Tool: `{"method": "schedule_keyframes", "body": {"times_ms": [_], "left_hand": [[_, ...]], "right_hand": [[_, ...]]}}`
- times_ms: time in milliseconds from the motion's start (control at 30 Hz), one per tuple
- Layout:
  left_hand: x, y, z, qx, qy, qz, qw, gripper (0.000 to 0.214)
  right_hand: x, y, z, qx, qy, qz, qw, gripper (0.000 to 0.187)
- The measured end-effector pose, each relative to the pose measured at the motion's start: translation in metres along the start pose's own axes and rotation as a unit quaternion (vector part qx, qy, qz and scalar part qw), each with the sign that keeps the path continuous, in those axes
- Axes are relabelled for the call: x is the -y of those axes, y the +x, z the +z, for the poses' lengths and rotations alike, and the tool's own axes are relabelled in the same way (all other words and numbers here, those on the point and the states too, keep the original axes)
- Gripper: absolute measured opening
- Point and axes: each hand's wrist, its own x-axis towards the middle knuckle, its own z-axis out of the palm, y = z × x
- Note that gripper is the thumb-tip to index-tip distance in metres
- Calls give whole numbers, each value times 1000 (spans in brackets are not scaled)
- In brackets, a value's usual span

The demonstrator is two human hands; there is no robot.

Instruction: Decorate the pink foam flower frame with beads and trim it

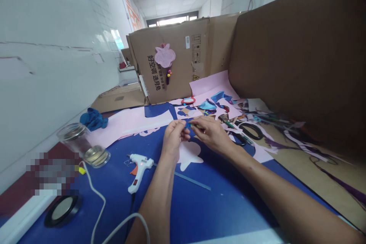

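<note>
Our left grip (173,137) and right grip (210,131) both pinched a blue piece (188,125), apparently working it; next we probably needed steadiness.

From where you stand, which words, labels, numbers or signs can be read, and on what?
"好空调 选月兔", large, on the cardboard box.
Smaller characters beside it: too small to read.
White label, same box: too small.
Handling symbols, yellow triangle, same box: details too small.
Orange wall sign: too blurred.
</note>
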Motion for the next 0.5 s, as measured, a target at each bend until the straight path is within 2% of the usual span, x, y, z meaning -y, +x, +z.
{"method": "schedule_keyframes", "body": {"times_ms": [133,267,500], "left_hand": [[1,2,-1,-13,-16,7,1000,40],[3,2,2,7,44,27,999,28],[10,6,2,-30,146,73,986,19]], "right_hand": [[3,1,2,-26,-14,19,999,17],[4,1,2,-37,-22,26,999,16],[3,-3,4,1,-38,-18,999,19]]}}
